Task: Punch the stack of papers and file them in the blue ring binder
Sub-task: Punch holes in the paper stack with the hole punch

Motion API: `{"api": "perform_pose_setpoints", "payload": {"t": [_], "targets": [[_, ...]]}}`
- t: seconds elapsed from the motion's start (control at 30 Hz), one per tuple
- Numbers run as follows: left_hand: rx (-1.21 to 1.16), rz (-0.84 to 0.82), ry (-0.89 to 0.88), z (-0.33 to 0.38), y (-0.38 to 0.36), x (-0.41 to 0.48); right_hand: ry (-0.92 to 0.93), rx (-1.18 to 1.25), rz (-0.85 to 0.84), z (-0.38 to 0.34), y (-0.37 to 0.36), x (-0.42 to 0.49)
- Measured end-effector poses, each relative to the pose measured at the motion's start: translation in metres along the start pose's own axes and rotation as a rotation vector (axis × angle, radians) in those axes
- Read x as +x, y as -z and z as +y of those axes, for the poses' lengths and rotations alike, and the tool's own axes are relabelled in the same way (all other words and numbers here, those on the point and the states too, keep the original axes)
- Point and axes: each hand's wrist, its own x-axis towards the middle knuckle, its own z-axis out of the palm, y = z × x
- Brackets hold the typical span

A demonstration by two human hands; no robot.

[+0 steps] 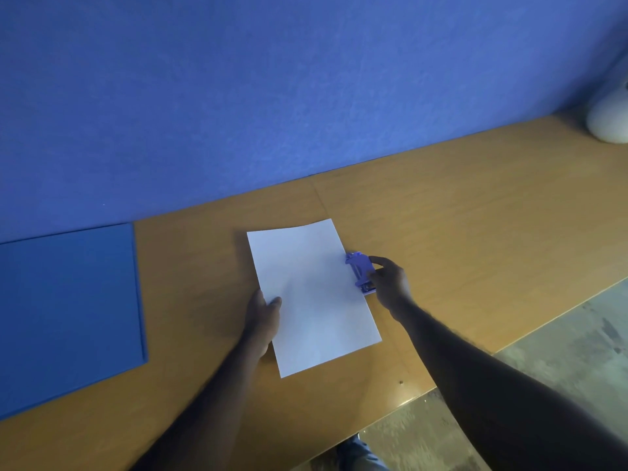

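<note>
A white stack of papers (311, 294) lies on the wooden desk (458, 212), slightly turned. My left hand (263, 316) grips its left edge, thumb on top. A small purple hole punch (360, 271) sits at the stack's right edge, its mouth against the paper. My right hand (389, 282) holds the punch from the right with fingers and thumb around it. The blue ring binder (68, 314) lies shut and flat at the left of the desk, apart from both hands.
A blue wall (272, 79) runs along the desk's back edge. A white rounded object (610, 120) stands at the far right back corner. The desk's front edge runs diagonally at the lower right, with grey floor (560, 351) beyond it.
</note>
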Motion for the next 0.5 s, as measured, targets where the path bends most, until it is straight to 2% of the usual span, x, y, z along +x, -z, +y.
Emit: {"api": "perform_pose_setpoints", "payload": {"t": [0.5], "targets": [[-0.022,-0.024,0.04,0.0,-0.01,0.001,-0.045,0.04,0.003,0.006,-0.007,0.007]]}}
